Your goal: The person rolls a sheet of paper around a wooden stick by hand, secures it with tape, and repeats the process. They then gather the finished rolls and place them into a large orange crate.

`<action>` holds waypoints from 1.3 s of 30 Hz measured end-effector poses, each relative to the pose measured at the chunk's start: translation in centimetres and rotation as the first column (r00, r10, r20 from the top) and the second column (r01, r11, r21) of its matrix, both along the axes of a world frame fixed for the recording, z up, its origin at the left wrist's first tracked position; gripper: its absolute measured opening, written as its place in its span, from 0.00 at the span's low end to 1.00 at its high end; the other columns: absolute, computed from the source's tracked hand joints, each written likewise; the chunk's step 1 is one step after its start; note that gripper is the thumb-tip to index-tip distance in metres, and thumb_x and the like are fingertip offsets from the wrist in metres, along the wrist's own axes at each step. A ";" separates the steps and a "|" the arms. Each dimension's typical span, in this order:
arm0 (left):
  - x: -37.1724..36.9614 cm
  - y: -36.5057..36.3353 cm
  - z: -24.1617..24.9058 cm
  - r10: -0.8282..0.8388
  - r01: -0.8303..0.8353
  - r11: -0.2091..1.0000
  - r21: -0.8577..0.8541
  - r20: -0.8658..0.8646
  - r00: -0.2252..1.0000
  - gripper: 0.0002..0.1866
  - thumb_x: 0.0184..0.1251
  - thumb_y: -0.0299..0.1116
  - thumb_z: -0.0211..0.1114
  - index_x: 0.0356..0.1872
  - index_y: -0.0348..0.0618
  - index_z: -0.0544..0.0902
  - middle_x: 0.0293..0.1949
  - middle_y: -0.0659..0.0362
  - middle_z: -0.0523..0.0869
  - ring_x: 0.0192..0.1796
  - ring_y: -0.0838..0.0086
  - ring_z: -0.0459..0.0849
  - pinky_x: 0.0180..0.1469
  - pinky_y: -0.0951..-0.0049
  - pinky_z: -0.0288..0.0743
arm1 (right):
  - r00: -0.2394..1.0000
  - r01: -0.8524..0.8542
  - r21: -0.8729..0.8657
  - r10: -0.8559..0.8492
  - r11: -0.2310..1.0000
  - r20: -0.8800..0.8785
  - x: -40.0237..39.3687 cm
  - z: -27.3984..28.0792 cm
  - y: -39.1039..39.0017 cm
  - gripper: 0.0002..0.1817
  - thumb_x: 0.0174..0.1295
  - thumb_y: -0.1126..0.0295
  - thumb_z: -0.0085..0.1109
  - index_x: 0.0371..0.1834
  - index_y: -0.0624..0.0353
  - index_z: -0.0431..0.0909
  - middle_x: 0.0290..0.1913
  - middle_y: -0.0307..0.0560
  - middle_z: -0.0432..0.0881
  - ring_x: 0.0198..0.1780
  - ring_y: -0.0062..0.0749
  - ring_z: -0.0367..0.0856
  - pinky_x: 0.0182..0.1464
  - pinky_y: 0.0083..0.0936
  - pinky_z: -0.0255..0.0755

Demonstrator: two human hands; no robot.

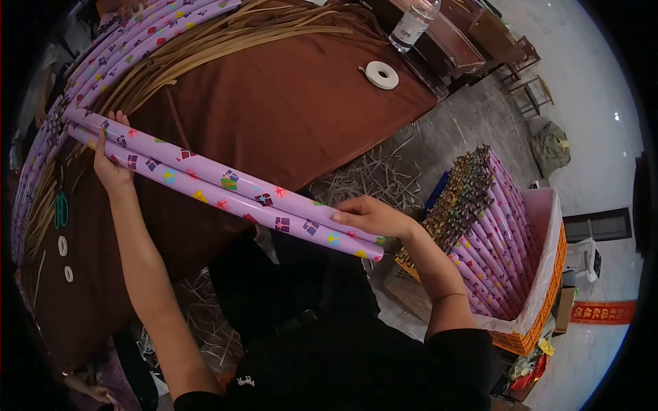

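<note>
Two long lilac wrapping paper rolls (229,179), printed with colourful gift boxes and bows, lie side by side across my hands above the brown cloth. My left hand (114,161) grips them near their far left end, its fingertips showing above the upper roll. Near the right end, my right hand (367,216) is closed over the pair with the thumb on top; its other fingers are partly hidden. The rolls slant down to the right over my lap. Beyond my left hand, more lilac rolls (113,72) are piled along the table's edge.
Brown strips (226,41) lie along the brown table cloth (288,103). A white tape roll (382,75) and a bottle (415,26) stand toward the far corner. Green-handled scissors (62,209) lie at left. An orange crate (552,274) of rolls is at right. Another person's hand (92,390) shows lower left.
</note>
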State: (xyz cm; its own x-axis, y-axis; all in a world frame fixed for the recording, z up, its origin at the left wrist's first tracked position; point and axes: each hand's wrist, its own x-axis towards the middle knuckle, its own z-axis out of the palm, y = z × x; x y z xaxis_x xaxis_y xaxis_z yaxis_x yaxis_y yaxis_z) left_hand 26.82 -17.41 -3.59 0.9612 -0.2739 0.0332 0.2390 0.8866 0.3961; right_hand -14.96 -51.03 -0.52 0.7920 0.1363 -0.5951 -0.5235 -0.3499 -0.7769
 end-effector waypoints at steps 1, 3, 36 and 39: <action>0.3 0.1 -0.2 -0.013 0.012 1.000 -0.017 -0.034 0.999 0.24 0.73 0.23 0.57 0.66 0.25 0.65 0.61 0.42 0.77 0.66 0.52 0.75 0.72 0.53 0.70 | 1.000 0.003 0.000 -0.003 1.000 0.003 -0.1 0.1 0.0 0.27 0.74 0.51 0.54 0.61 0.66 0.77 0.50 0.46 0.84 0.51 0.25 0.78 0.57 0.25 0.71; 1.0 0.4 -0.5 0.004 -0.002 0.999 0.050 -0.042 0.999 0.23 0.73 0.23 0.57 0.65 0.25 0.66 0.61 0.42 0.77 0.65 0.52 0.76 0.71 0.53 0.71 | 0.991 0.130 0.094 -0.133 0.987 0.024 -0.3 0.4 0.3 0.26 0.74 0.52 0.54 0.58 0.66 0.79 0.46 0.45 0.85 0.48 0.24 0.78 0.53 0.25 0.73; 0.0 -0.6 -0.9 0.100 -0.094 0.990 0.101 -0.055 0.993 0.23 0.73 0.23 0.57 0.65 0.24 0.65 0.59 0.41 0.78 0.62 0.52 0.78 0.69 0.51 0.72 | 0.998 -0.064 0.565 0.065 0.823 0.018 -4.4 -1.9 -7.6 0.37 0.66 0.67 0.64 0.74 0.72 0.60 0.65 0.56 0.77 0.62 0.30 0.77 0.65 0.28 0.68; 0.0 -0.6 -0.8 0.088 -0.083 0.992 0.094 -0.050 0.995 0.24 0.73 0.23 0.56 0.66 0.25 0.63 0.59 0.41 0.77 0.62 0.52 0.78 0.70 0.50 0.72 | 0.985 -0.088 0.405 0.020 0.910 0.169 -1.9 -1.7 -6.9 0.38 0.70 0.43 0.55 0.69 0.66 0.70 0.55 0.49 0.83 0.55 0.27 0.80 0.59 0.28 0.73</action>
